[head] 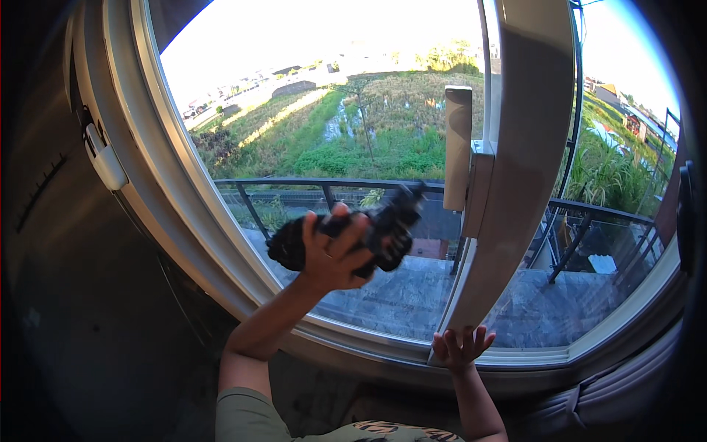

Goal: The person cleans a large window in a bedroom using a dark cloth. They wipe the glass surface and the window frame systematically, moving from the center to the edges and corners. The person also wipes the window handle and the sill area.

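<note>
My left hand [334, 254] grips a black, bunched cloth-like item [389, 226] in front of the sliding glass door [353, 309]. Motion blurs this item, so its exact kind is unclear. Whether it touches the pane cannot be told. Lower right, my right hand [461, 345] rests with fingers apart against the foot of the door's pale upright frame [513, 166]. It holds nothing. Above it, a long door handle [458, 149] stands out from that upright.
A white device [105, 160] with a hanging cable is on the left wall side. Gathered curtain fabric [618, 381] lies at lower right. Beyond the glass are a balcony floor [397, 293], a dark railing [331, 182] and a green field [375, 149].
</note>
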